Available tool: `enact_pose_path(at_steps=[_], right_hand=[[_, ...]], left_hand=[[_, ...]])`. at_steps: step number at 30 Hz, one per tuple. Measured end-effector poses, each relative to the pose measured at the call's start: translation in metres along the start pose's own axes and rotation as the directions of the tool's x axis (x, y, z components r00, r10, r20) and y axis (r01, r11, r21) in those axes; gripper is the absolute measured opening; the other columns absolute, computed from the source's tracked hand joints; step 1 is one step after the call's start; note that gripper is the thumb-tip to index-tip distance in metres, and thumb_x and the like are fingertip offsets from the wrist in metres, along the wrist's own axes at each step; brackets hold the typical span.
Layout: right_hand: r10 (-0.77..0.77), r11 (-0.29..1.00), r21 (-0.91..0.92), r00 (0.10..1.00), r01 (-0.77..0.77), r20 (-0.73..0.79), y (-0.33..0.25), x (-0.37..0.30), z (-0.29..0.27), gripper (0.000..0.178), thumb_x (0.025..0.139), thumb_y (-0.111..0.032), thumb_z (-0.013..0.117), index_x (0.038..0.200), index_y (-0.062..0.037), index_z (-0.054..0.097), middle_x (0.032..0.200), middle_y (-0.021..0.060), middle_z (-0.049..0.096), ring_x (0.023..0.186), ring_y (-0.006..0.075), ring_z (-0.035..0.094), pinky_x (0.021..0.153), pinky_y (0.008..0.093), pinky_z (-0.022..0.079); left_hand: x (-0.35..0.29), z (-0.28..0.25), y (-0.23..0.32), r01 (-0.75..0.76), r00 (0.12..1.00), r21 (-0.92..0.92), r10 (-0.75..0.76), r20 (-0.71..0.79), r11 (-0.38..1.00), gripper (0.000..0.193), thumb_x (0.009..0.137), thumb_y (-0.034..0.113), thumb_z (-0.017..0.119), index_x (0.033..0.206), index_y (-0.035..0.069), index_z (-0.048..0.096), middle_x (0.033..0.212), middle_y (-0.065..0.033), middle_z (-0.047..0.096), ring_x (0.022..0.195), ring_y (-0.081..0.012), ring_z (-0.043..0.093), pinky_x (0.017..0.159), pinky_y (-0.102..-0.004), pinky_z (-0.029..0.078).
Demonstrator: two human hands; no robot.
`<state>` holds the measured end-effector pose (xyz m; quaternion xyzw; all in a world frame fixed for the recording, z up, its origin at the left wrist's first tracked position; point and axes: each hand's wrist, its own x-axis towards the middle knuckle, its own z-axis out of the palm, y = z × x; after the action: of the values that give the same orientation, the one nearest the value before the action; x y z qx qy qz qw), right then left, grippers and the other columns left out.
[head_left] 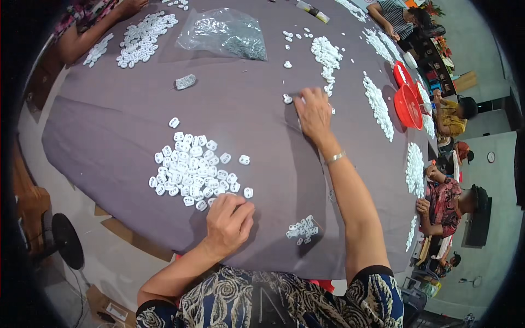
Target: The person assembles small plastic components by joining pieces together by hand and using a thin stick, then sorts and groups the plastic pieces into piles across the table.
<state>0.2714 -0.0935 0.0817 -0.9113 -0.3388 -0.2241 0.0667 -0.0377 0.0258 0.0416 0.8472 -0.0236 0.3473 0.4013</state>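
Observation:
My left hand (229, 221) rests at the near edge of a heap of small white rounded pieces with dark marks (188, 169). Its fingers are curled together; whatever they hold, if anything, is hidden. Stretched farther out, my right hand (314, 115) reaches over the cloth with its fingers bent down and the thumb apart. Just left of that thumb lies a white piece (287, 99). Beyond the fingers a trail of white pieces runs up to another pile (326, 53). Between my forearms lies a small cluster of pale, flat pieces (302, 230).
A clear plastic bag (221, 33) with grey contents lies far off, with a grey textured lump (185, 82) nearer. Red bowls (408, 106) and more white piles (377, 106) line the right side, where people sit. Another person's arm (90, 41) is at far left. A grey-purple cloth (109, 142) covers the table.

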Motion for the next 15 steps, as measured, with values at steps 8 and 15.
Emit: enact_pose_path(at_steps=[8, 15], right_hand=[[-0.017, 0.988, 0.154, 0.980, -0.014, 0.199, -0.042, -0.125, -0.075, 0.029, 0.083, -0.022, 0.068, 0.108, -0.0090, 0.060, 0.118, 0.0132, 0.055, 0.105, 0.0346, 0.050, 0.085, 0.0465, 0.041], [0.057, 0.863, 0.484, 0.980, -0.143, 0.188, 0.002, -0.021, -0.071, 0.022, 0.089, -0.021, 0.060, 0.095, -0.0013, 0.067, 0.093, 0.0149, 0.067, 0.089, 0.0307, 0.060, 0.079, 0.0400, 0.048]], left_hand=[[0.001, 0.002, -0.003, 0.030, 1.000, -0.043, -0.030, -0.008, 0.999, 0.024, 0.064, -0.006, 0.072, 0.085, 0.003, 0.062, 0.084, -0.0087, 0.053, 0.074, -0.0277, 0.053, 0.062, -0.0374, 0.044], [0.002, -0.002, -0.004, 0.040, 0.998, -0.142, -0.047, -0.048, 0.989, 0.025, 0.063, -0.008, 0.071, 0.083, 0.003, 0.062, 0.081, -0.0082, 0.053, 0.071, -0.0273, 0.053, 0.061, -0.0359, 0.043]])
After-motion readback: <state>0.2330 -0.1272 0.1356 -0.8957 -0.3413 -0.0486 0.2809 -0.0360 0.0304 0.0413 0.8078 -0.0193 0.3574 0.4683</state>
